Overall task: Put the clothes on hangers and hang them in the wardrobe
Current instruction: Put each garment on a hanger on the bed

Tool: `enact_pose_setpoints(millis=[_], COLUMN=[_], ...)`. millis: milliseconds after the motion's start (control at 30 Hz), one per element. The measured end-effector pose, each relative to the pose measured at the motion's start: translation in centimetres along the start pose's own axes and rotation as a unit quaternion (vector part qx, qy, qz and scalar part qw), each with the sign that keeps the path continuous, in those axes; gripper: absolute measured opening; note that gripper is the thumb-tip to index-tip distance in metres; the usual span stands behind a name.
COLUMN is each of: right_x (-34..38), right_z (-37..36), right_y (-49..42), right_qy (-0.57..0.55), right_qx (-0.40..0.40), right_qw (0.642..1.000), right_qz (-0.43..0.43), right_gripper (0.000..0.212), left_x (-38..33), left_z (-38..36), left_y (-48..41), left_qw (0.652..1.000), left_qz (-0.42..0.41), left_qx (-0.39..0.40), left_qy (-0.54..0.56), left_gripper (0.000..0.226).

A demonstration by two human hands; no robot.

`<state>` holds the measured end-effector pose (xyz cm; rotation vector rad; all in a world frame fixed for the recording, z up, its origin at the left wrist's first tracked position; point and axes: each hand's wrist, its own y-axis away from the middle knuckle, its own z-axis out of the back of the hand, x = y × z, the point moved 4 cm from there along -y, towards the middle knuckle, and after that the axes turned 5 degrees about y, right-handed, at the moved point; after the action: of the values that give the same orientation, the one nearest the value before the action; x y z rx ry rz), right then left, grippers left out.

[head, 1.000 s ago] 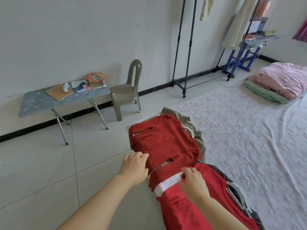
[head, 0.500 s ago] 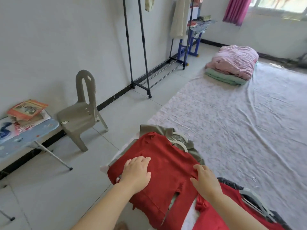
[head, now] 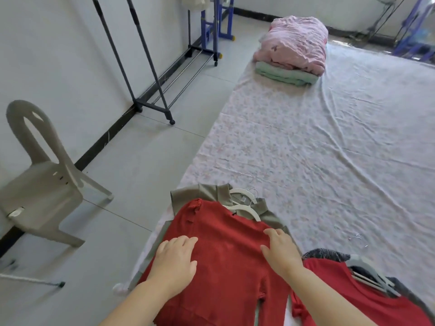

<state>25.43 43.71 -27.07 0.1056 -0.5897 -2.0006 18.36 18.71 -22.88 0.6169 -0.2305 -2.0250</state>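
Observation:
A red knit top (head: 226, 250) lies spread flat over an olive-green garment (head: 209, 192) at the near edge of the floral sheet (head: 306, 149). My left hand (head: 175, 262) rests palm down on the top's left side, fingers apart. On its right side my right hand (head: 281, 251) presses flat as well. White hangers (head: 244, 204) poke out from under the top's far edge. A second red garment (head: 367, 302) lies at the lower right over grey hangers (head: 369, 274) and dark clothes. The black clothes rack (head: 150, 95) stands by the wall.
A grey plastic chair (head: 44, 184) stands at the left on the tiled floor. Folded pink and green bedding (head: 294, 48) sits at the sheet's far end. A blue-framed stand (head: 211, 27) is beyond the rack. Loose wire hangers (head: 359, 238) lie on the sheet.
The view has swung right, so the ironing table is gone from sight. Both hands slid from the folded hem up onto the red top, which now lies spread flat.

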Motion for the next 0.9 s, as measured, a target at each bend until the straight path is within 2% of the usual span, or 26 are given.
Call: enact_pose_setpoints(millis=[233,433,600,900], right_x=[-0.9,-2.0,-2.8,-2.3], right_z=[-4.2,-8.6,-11.0,-7.0], right_y=[-11.5,-17.8,-19.3,-14.8], right_qy=[-0.007,0.002,-0.031,-0.145], right_qx=[0.024,0.015,0.002,-0.128], right_qw=[0.999,0.999,0.997,0.980], right_qz=[-0.026,-0.041,-0.064,-0.040], right_gripper=[0.038,0.035,0.025,0.017], left_x=[1.9,1.2,0.8,-1.2], left_z=[-4.1,-6.2,-8.5,-6.5], left_y=[-8.4,-17.5,-20.6,-20.4], left_qw=[0.998,0.998,0.997,0.995], left_qz=[0.006,-0.020,-0.033,-0.079], left_qx=[0.069,0.057,0.072,0.046], left_qy=[-0.011,0.000,0.003,0.026], left_gripper=[0.055,0.054,0.054,0.054])
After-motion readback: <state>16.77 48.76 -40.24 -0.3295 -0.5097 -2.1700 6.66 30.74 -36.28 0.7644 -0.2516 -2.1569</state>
